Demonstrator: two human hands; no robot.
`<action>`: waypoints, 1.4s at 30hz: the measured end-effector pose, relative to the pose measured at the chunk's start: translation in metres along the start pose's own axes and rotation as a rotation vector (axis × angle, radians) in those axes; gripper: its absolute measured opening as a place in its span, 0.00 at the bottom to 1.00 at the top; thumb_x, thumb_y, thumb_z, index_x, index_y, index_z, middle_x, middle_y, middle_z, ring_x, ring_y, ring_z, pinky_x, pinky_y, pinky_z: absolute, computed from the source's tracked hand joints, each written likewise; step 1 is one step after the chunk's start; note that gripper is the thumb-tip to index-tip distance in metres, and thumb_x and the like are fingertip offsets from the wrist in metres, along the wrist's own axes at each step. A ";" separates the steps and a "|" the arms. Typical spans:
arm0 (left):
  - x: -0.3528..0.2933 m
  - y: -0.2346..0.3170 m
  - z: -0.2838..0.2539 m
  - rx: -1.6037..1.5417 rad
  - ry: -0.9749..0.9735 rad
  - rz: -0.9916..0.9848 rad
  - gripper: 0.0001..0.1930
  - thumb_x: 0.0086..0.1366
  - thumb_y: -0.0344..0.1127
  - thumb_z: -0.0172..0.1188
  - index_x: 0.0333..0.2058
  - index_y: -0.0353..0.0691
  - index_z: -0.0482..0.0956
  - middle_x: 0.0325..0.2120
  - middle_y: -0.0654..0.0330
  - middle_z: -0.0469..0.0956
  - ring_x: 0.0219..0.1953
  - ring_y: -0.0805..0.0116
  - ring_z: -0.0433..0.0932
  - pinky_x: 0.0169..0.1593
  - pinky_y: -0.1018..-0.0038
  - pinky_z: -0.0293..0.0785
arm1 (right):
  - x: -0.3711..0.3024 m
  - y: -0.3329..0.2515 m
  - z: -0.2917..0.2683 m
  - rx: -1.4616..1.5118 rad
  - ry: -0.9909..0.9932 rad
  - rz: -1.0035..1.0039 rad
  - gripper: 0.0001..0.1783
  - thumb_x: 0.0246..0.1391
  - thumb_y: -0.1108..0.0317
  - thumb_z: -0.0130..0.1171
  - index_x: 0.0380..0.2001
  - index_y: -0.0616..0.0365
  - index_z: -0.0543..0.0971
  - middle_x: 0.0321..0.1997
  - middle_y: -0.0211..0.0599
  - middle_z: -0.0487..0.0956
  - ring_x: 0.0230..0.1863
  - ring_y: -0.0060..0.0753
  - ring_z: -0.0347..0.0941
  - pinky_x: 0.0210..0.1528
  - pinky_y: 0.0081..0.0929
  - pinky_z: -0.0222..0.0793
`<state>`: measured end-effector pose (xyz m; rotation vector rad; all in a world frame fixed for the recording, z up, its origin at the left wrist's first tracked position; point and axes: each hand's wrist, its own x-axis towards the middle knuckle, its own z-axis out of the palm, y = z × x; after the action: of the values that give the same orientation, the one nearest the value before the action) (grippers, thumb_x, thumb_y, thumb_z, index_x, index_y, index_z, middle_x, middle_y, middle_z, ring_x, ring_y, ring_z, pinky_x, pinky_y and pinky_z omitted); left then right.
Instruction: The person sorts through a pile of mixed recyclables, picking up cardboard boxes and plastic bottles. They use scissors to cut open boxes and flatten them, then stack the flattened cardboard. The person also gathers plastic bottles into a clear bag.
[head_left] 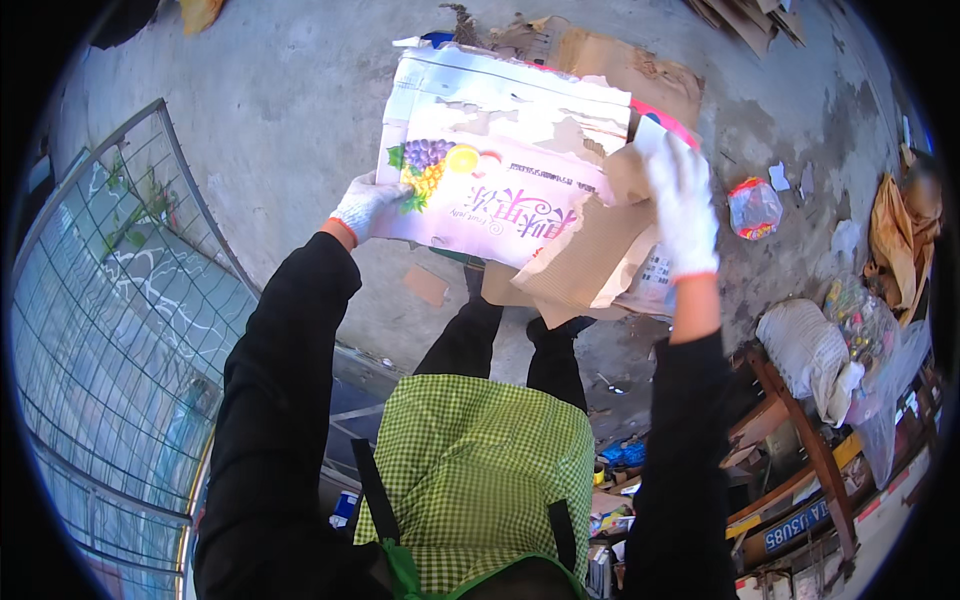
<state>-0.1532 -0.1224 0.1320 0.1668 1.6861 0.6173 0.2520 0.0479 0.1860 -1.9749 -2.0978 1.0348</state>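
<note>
A printed cardboard sheet [480,185], white and pink with pictures of fruit, is held up in front of my legs. Its surface layer is torn in places, and a brown corrugated flap [590,250] hangs at its lower right. My left hand [368,207], in a white knit glove, is closed on the sheet's left edge, thumb on the printed face. My right hand [684,205], gloved too, is closed at the torn right side beside a curled brown piece; its fingers are slightly blurred. More flattened brown cardboard [640,75] lies behind the sheet on the ground.
A wire-mesh panel [120,270] stands at the left. On the concrete at right lie a clear and red plastic bag [754,208] and paper scraps. Farther right are a stuffed white sack [803,345] and a wooden frame [800,440] among scrap. I wear a green checked apron [480,460].
</note>
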 end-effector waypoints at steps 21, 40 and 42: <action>0.028 0.014 0.150 1.582 0.051 1.077 0.36 0.54 0.62 0.66 0.63 0.72 0.72 0.68 0.56 0.62 0.71 0.36 0.54 0.61 0.21 0.47 | -0.034 0.035 0.157 -0.621 -0.110 -0.171 0.53 0.48 0.21 0.51 0.72 0.37 0.64 0.76 0.52 0.54 0.75 0.74 0.44 0.69 0.76 0.35; 0.092 -0.012 0.134 1.622 0.045 1.111 0.39 0.55 0.70 0.61 0.67 0.74 0.67 0.72 0.55 0.57 0.72 0.31 0.49 0.64 0.23 0.44 | -0.011 0.031 0.165 -0.631 -0.151 -0.160 0.44 0.55 0.25 0.48 0.72 0.26 0.63 0.78 0.42 0.54 0.77 0.62 0.43 0.70 0.76 0.33; 0.075 0.002 0.141 1.712 0.022 0.990 0.39 0.58 0.69 0.61 0.68 0.75 0.64 0.73 0.55 0.55 0.73 0.33 0.46 0.66 0.26 0.44 | -0.011 0.024 0.148 -0.563 -0.139 -0.178 0.43 0.56 0.26 0.48 0.72 0.26 0.63 0.79 0.42 0.53 0.77 0.61 0.43 0.71 0.75 0.32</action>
<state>-0.0367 -0.0451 0.0556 2.2534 1.6274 -0.3491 0.2013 -0.0247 0.0642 -1.9018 -2.8243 0.6057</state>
